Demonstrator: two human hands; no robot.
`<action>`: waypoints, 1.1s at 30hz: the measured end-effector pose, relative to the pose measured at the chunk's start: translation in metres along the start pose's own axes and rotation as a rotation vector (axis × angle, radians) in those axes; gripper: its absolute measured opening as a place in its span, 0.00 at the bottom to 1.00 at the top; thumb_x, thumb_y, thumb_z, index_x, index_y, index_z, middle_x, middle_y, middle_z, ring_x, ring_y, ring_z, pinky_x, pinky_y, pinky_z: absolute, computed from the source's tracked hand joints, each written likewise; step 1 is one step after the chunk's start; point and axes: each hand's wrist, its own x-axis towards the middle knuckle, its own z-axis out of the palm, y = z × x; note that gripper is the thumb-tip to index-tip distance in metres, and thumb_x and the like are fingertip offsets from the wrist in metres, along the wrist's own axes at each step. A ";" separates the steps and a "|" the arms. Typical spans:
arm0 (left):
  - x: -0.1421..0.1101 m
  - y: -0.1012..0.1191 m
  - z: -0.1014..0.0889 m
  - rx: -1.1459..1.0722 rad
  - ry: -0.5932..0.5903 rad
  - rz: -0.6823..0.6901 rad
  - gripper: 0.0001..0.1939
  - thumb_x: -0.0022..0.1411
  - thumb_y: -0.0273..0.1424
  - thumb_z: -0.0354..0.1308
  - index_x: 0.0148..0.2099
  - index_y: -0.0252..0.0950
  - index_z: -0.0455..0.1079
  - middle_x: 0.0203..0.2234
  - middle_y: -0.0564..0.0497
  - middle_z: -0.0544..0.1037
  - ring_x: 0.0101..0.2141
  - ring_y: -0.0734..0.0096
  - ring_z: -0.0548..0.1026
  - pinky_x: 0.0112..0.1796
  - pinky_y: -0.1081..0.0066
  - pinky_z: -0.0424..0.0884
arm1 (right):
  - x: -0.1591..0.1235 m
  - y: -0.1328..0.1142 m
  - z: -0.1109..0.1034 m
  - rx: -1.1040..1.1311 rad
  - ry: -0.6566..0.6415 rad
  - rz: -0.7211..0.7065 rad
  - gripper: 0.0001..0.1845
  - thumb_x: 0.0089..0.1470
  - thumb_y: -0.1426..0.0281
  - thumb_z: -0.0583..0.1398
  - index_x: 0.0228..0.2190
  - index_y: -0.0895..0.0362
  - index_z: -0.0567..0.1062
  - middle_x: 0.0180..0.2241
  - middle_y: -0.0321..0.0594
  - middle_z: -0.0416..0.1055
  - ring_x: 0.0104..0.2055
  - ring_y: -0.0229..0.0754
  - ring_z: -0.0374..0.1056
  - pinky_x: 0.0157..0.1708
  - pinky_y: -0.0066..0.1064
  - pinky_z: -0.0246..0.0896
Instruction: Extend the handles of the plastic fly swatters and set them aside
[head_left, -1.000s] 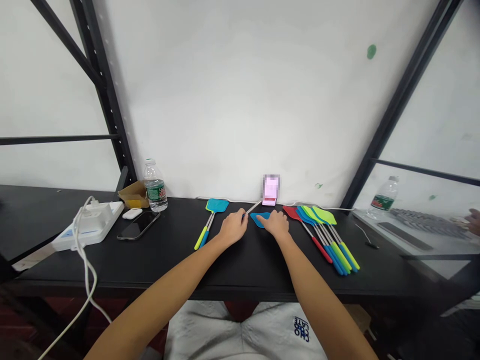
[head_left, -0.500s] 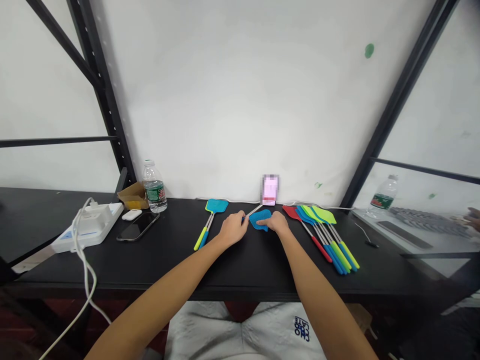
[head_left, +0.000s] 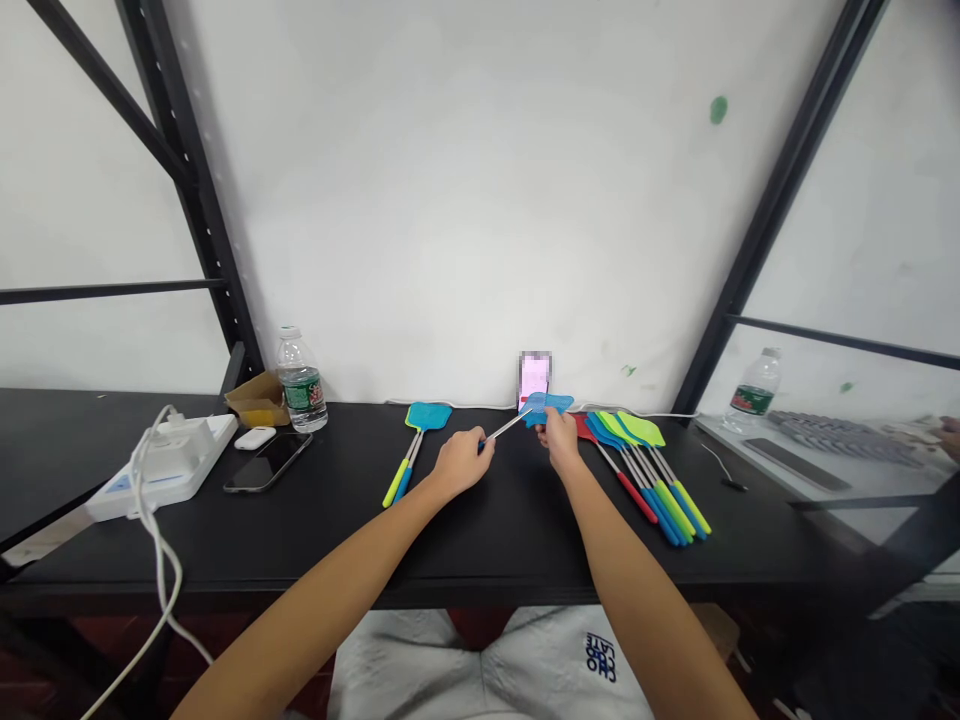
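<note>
My left hand [head_left: 463,460] is closed round the handle end of a thin metal fly swatter rod [head_left: 506,428], which points up and to the right. In my right hand [head_left: 560,438] a blue mesh fly swatter head [head_left: 546,405] is gripped by its lower edge. The rod's tip meets the left part of the blue head; whether the two are joined I cannot tell. Two fly swatters [head_left: 415,440] with blue and yellow-green heads lie left of my left hand. To the right, several red, blue and yellow-green fly swatters [head_left: 645,465] lie side by side.
A lit phone [head_left: 534,372] leans on the wall behind the blue head. At left on the black table [head_left: 315,550] are a water bottle [head_left: 302,385], a cardboard box [head_left: 259,400], a dark phone [head_left: 268,463], a white case [head_left: 255,438] and a power strip [head_left: 169,465] with cables.
My right hand has picked the blue head up from the table and brought it to the rod's tip. My left hand has kept its grip on the rod, nearly in place.
</note>
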 end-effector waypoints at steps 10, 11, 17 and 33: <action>0.000 -0.002 0.001 -0.001 -0.008 0.020 0.18 0.68 0.43 0.44 0.34 0.38 0.69 0.27 0.49 0.75 0.30 0.66 0.72 0.28 0.72 0.54 | -0.006 -0.019 -0.001 0.280 0.084 0.052 0.11 0.48 0.68 0.61 0.26 0.55 0.61 0.18 0.36 0.71 0.12 0.30 0.53 0.11 0.21 0.40; 0.000 -0.002 0.002 0.003 -0.008 0.022 0.18 0.68 0.43 0.44 0.34 0.38 0.69 0.27 0.49 0.75 0.30 0.66 0.72 0.28 0.72 0.54 | -0.005 -0.018 -0.001 0.278 0.083 0.056 0.12 0.48 0.68 0.61 0.26 0.55 0.61 0.17 0.36 0.70 0.12 0.30 0.53 0.11 0.21 0.40; 0.001 -0.002 0.001 0.015 -0.004 0.021 0.19 0.68 0.42 0.43 0.35 0.38 0.70 0.28 0.48 0.76 0.32 0.65 0.73 0.29 0.71 0.55 | -0.001 -0.013 -0.001 0.277 0.104 0.062 0.11 0.49 0.68 0.61 0.25 0.55 0.61 0.16 0.35 0.69 0.12 0.30 0.52 0.10 0.21 0.40; -0.002 -0.001 -0.002 -0.047 -0.020 0.065 0.19 0.69 0.42 0.43 0.33 0.38 0.69 0.27 0.49 0.76 0.31 0.67 0.73 0.31 0.72 0.57 | -0.005 -0.014 0.000 0.269 0.065 0.060 0.10 0.50 0.68 0.60 0.25 0.56 0.61 0.17 0.37 0.70 0.12 0.30 0.53 0.10 0.21 0.41</action>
